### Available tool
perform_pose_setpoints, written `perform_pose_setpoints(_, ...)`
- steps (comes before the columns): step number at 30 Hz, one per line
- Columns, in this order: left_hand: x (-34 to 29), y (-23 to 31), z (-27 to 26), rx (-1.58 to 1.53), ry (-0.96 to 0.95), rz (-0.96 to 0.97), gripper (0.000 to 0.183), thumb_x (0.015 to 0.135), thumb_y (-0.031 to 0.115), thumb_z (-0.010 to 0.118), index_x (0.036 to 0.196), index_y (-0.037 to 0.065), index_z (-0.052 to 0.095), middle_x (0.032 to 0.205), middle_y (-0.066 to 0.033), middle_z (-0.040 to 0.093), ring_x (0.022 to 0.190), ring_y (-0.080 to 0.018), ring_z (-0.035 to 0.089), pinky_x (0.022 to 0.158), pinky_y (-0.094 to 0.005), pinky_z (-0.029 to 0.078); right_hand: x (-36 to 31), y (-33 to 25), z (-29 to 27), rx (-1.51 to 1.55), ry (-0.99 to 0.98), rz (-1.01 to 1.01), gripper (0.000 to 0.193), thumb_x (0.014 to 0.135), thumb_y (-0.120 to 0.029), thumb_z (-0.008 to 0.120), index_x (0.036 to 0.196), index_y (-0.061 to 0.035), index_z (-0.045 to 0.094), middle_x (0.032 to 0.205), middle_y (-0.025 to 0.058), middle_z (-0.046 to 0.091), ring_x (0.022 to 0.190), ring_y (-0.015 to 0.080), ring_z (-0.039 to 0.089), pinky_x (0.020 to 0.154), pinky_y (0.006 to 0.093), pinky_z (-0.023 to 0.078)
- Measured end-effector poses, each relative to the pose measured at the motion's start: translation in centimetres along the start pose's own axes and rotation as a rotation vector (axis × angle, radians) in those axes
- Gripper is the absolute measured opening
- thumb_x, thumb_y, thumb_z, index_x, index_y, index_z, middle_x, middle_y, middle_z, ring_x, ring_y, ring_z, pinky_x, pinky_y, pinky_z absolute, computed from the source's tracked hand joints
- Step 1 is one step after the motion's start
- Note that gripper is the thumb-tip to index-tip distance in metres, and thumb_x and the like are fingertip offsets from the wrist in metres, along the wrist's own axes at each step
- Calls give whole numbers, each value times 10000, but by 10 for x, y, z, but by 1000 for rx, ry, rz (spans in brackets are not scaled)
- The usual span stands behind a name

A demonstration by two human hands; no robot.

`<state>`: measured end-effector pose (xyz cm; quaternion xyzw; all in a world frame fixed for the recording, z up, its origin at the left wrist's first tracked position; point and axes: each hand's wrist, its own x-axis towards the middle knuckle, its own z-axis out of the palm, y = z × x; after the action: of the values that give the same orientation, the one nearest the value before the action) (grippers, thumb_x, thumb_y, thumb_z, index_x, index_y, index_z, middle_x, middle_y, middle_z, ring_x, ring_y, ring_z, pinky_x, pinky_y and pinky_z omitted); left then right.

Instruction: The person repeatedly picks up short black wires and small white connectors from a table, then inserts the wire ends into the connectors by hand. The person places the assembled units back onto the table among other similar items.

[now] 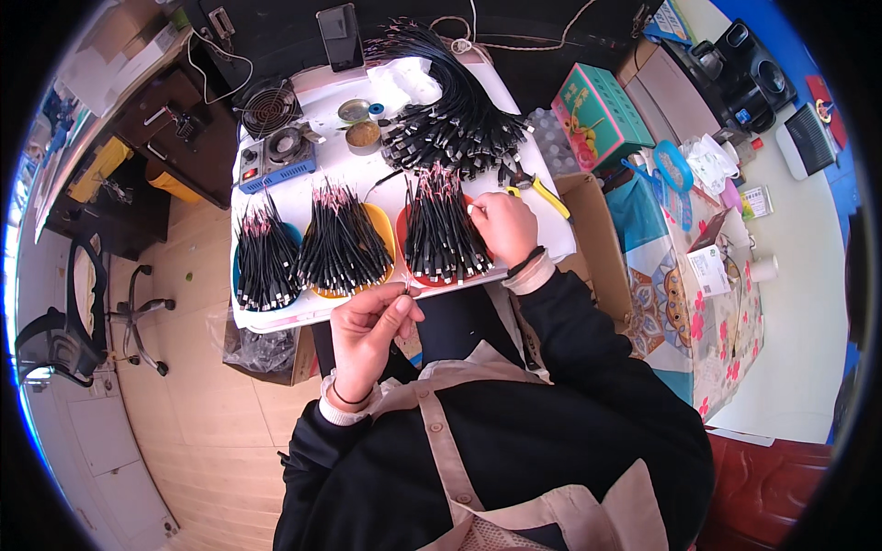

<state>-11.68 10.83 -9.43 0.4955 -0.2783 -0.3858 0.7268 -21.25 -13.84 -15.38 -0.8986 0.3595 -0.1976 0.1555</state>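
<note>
My left hand (367, 335) is raised at the table's front edge, its thumb and fingers pinched together. Something thin and dark shows at the fingertips, too small to name. My right hand (503, 228) is curled closed beside the right rim of a red tray; what its fingers hold, if anything, is hidden. Short black cables (443, 234) with pinkish stripped wire ends and metal plugs fill that tray. More such cables (342, 239) lie in a yellow tray (384, 225) left of it, and others (265, 257) in a blue tray further left.
A large heap of black cables (459, 129) covers the table's back right. Yellow-handled pliers (549, 197) lie near the right edge. A blue device (277, 163), a small fan (268, 108), a round tin (364, 138) and a phone (341, 39) stand behind. An open cardboard box (597, 248) is at the right.
</note>
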Motion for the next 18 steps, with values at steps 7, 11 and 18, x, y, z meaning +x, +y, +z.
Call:
perform_pose_setpoints(7,1,0,-4,-25,34,-54,152,947,42,591,1050,-54,646,801,-88,678,598,-63,530,557,-189,433,2,-18,-4,67,66,135,139,830,-237,659,836,-103,696,760,96,678,717,302,657,614,411,504)
perform_pose_setpoints(11,8,-1,1,-157,99,20,166,961,50,561,1076,-31,648,894,-113,687,744,-135,625,639,-236,489,-12,-38,-37,311,277,-32,96,827,-150,681,865,-63,664,677,74,615,592,244,585,552,358,451)
perform_pose_setpoints(18,7,7,19,-349,94,100,218,964,30,536,1149,-34,630,1157,-173,656,1136,-312,608,956,-409,511,-74,-101,-79,968,-367,-30,130,890,-109,682,897,18,659,647,-57,556,586,8,443,514,206,371)
